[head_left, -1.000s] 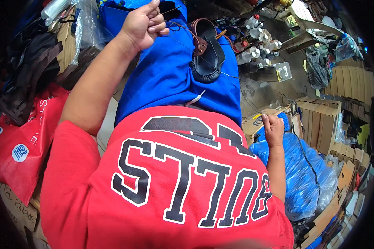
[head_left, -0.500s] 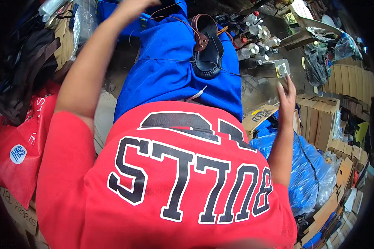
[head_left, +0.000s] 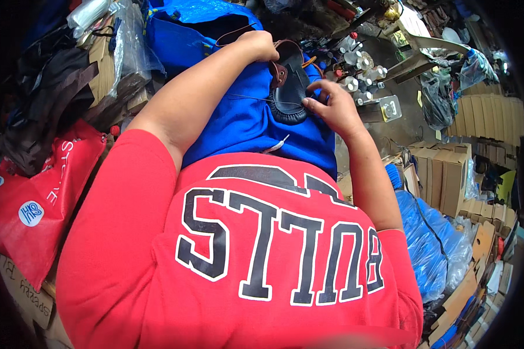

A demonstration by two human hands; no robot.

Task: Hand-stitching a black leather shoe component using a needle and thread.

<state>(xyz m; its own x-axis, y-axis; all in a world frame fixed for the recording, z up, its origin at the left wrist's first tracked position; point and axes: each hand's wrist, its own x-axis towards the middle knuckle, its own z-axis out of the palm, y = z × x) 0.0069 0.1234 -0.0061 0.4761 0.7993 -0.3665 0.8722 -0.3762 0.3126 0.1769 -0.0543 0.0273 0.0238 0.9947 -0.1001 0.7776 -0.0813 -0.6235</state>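
A black shoe upper (head_left: 291, 93) with a brown leather collar (head_left: 280, 72) rests on my lap, over blue shorts (head_left: 227, 110). Its toe, with gathered stitching, points toward me. My left hand (head_left: 261, 46) is closed at the far left of the collar; what its fingers hold is hidden. With thumb and bent fingers, my right hand (head_left: 335, 107) grips the right rim of the shoe near the toe. A thin dark thread (head_left: 247, 96) crosses from the left onto the shoe. Past my left hand runs a brown lace (head_left: 230, 38).
Several bottles (head_left: 361, 61) stand beyond my right hand, near a clear square container (head_left: 390, 109). A blue bag (head_left: 180, 35) lies at the far left, a red bag (head_left: 46, 192) nearer. Cardboard boxes (head_left: 442, 174) and a plastic-wrapped blue bundle (head_left: 428, 244) fill the right.
Both hands, spread wide half a second ago, have come in to the shoe. My right hand has closed at its rim, my left beside the collar. The thread no longer stretches out to the right.
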